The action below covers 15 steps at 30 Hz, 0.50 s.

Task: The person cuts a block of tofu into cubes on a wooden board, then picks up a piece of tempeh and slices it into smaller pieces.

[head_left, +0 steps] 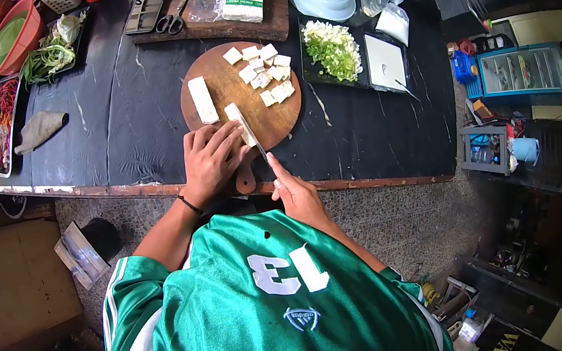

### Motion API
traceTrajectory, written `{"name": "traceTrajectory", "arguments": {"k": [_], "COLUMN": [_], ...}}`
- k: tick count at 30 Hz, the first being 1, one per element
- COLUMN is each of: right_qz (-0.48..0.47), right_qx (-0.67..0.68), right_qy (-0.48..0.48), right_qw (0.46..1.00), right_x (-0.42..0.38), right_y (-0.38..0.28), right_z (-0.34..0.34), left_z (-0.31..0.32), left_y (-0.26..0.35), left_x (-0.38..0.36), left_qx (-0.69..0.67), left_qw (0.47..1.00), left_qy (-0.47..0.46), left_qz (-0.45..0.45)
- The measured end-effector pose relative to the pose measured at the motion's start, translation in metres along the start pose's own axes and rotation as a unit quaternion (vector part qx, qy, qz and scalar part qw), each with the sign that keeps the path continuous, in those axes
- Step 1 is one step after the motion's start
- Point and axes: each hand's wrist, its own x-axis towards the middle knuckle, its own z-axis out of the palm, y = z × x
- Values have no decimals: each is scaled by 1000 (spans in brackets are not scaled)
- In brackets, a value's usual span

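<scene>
A round wooden cutting board (237,73) with a short handle lies at the table's near edge. My left hand (210,161) holds down the near part of a white tofu strip (235,114), its fingers bent over it. In my right hand (296,191) is a knife (251,133), its blade along the right side of that strip. The handle is mostly hidden in my grip. To the left on the board lies another tofu strip (202,101). Several tofu cubes (270,68) are gathered at the board's upper right.
Beyond the board, a thick wooden block (201,31) bears scissors (175,13) and a packet (243,5). On the right are a dark tray of chopped greens (333,51) and a white rectangular tray (386,62). A cloth (42,130) and a chili tray (3,130) lie left.
</scene>
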Motion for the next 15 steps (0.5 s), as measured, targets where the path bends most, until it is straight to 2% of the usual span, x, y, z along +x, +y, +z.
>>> {"name": "traceTrajectory", "arguments": {"k": [13,15], "right_qz": [2,27], "right_qx": [4,-3], "right_qy": [-10,-21], "right_qw": [1000,999], "right_x": [6,7], "right_y": [-4,-9], "right_z": [2,0], "left_z": [0,0], "left_y": [0,0], "left_x": [0,1], "left_qx": [17,17], "left_qw": [999,999], "left_qy": [-20,-19], "left_qz": [-29,-27]}}
